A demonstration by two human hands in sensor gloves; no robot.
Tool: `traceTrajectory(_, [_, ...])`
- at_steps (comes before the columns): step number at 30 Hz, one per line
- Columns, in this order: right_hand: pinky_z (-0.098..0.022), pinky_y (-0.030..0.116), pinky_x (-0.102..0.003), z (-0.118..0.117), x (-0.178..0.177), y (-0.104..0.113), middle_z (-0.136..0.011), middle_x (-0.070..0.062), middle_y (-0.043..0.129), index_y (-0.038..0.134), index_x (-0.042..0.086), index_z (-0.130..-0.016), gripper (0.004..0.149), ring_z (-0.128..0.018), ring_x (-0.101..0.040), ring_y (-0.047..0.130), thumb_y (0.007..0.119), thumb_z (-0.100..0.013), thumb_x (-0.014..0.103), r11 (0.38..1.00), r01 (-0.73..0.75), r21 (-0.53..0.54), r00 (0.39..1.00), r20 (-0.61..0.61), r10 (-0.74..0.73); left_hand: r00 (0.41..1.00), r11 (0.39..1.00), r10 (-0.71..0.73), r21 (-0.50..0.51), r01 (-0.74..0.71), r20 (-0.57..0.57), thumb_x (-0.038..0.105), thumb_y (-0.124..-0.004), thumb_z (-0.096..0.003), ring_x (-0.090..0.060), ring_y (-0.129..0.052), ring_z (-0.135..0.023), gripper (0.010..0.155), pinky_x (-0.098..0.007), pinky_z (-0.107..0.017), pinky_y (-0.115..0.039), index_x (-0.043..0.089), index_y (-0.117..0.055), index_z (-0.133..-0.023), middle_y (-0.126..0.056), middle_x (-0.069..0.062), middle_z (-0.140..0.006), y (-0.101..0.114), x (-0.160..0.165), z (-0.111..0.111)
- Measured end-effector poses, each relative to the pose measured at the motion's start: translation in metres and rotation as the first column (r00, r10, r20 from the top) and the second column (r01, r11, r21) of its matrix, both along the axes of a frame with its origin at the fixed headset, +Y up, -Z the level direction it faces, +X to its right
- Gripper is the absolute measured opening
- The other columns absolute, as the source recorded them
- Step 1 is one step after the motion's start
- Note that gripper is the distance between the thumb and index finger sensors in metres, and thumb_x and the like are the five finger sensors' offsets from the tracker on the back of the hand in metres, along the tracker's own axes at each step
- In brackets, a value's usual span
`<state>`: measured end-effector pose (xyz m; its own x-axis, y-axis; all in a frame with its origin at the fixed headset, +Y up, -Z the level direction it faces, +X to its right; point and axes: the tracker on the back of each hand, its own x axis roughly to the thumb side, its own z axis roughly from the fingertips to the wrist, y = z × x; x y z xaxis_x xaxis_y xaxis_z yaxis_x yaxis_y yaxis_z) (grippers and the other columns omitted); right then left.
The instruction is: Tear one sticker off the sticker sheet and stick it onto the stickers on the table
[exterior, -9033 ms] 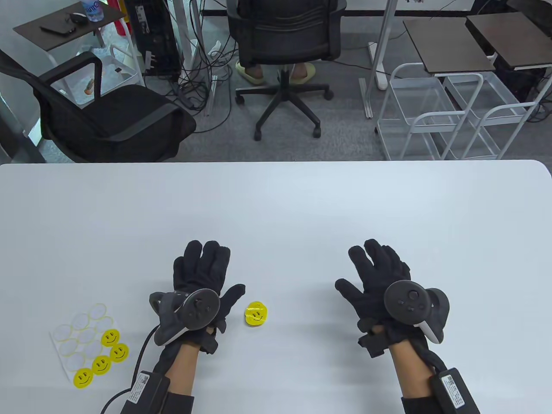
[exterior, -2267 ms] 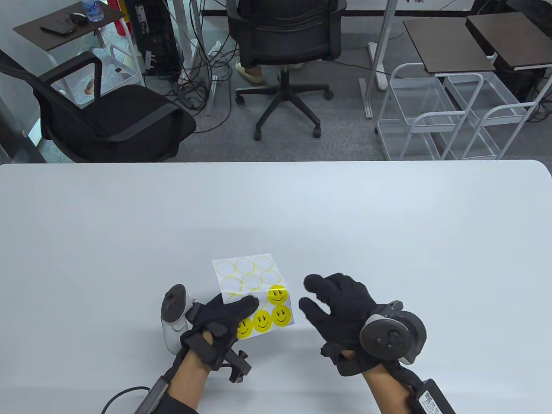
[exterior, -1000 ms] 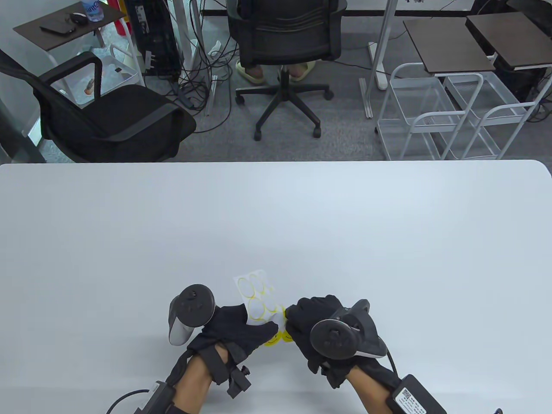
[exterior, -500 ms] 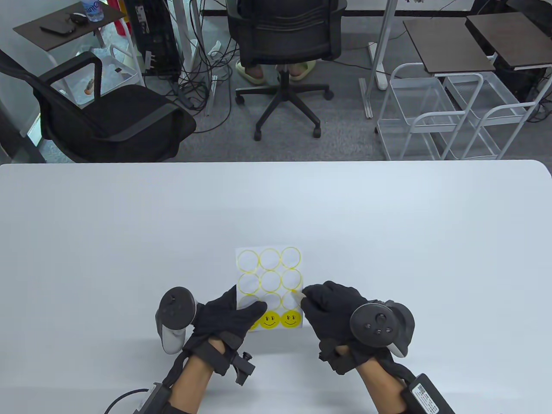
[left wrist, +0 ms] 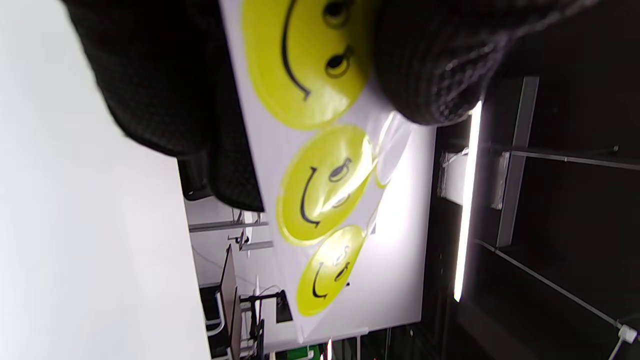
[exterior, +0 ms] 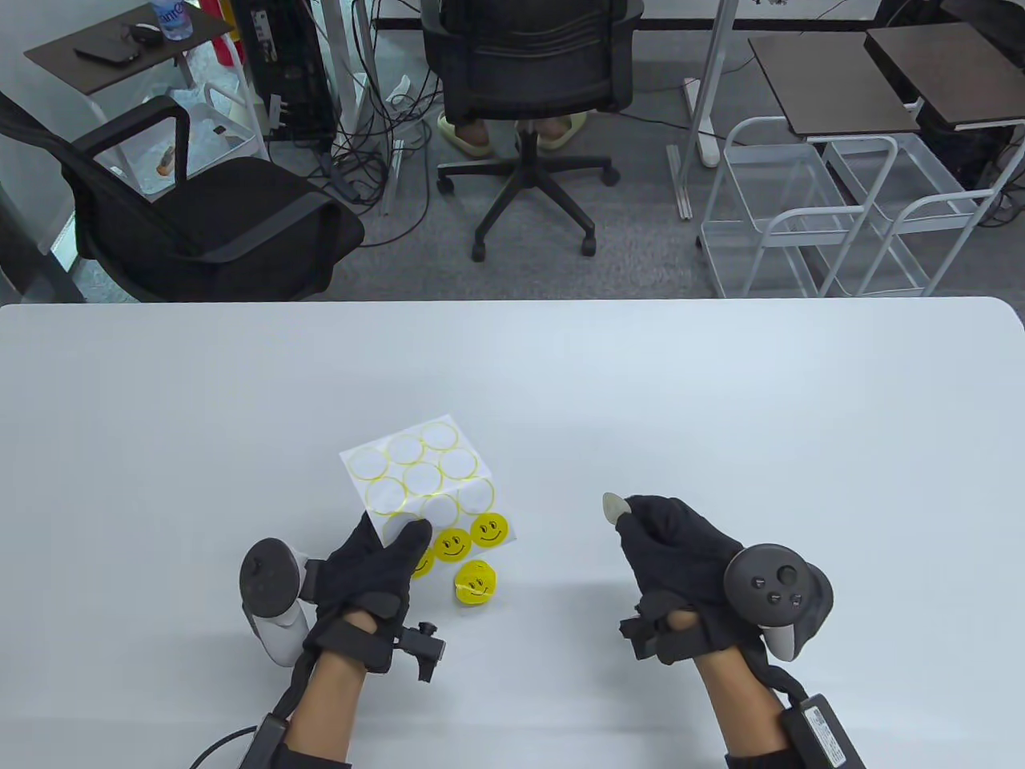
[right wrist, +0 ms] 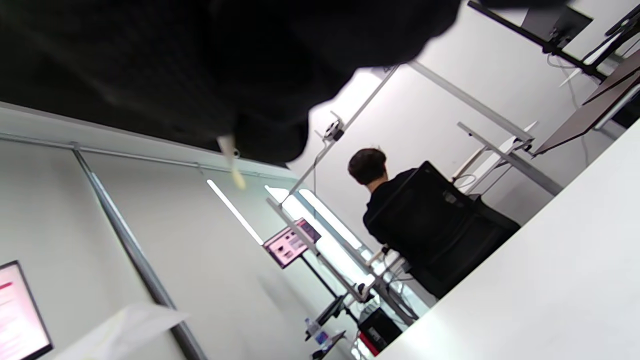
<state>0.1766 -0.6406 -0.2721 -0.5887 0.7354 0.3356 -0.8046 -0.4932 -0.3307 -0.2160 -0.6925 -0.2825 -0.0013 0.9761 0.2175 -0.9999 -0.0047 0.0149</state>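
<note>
The white sticker sheet (exterior: 416,477) is held above the table, with several empty rings and three yellow smiley stickers (exterior: 471,535) along its near edge. My left hand (exterior: 404,538) pinches its near left corner, thumb on top. The left wrist view shows the sheet (left wrist: 400,225) and its smileys (left wrist: 325,200) between my fingers (left wrist: 430,70). My right hand (exterior: 633,517) is apart to the right and pinches a peeled sticker (exterior: 615,506), pale back side showing. It is seen edge-on in the right wrist view (right wrist: 231,162). A small pile of yellow stickers (exterior: 474,582) lies on the table below the sheet.
The white table (exterior: 721,400) spreads wide beyond both hands. Its far edge runs across the middle of the table view. Office chairs (exterior: 528,96) and wire racks (exterior: 833,216) stand on the floor behind it.
My right hand has pulled one sticker off the sheet and moved right with it. My left hand has swung the sheet left, uncovering the sticker pile on the table.
</note>
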Motion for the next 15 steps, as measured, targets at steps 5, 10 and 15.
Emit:
traceTrajectory(5, [0.000,0.076,-0.027,-0.008,-0.030,0.021,-0.036,0.005,0.096,0.094,0.009,-0.071,0.039,-0.010,-0.007,0.087,0.089,-0.045,0.038,0.996,-0.082,-0.041,0.995,-0.056,0.079,0.995,0.998,0.065,0.028,-0.063,-0.081,0.039,-0.083,-0.0501,-0.031,-0.106,-0.066,0.040,-0.052,-0.057,-0.086,0.023,-0.079,-0.086,-0.097,-0.009,-0.083,0.003,-0.022,0.001])
traceTrajectory(10, [0.001,0.076,-0.026,-0.017,-0.095,0.028,-0.036,0.005,0.096,0.094,0.011,-0.071,0.039,-0.009,-0.006,0.087,0.090,-0.044,0.038,0.895,-0.442,0.053,0.890,-0.095,0.445,0.975,0.989,0.146,0.039,-0.142,-0.167,0.040,-0.083,-0.0500,-0.030,-0.106,-0.063,0.040,-0.052,-0.055,-0.085,0.024,-0.080,-0.086,-0.098,-0.008,-0.080,0.002,-0.038,0.002])
traceTrajectory(15, [-0.001,0.076,-0.029,-0.023,-0.155,-0.002,-0.034,0.004,0.097,0.095,0.011,-0.069,0.039,-0.009,-0.008,0.087,0.093,-0.041,0.038,0.750,-0.654,0.101,0.731,-0.173,0.660,0.955,0.995,0.099,0.052,-0.088,-0.280,0.041,-0.085,-0.0497,-0.027,-0.108,-0.056,0.040,-0.049,-0.051,-0.088,0.022,-0.081,-0.085,-0.101,-0.007,-0.073,-0.001,-0.055,0.004])
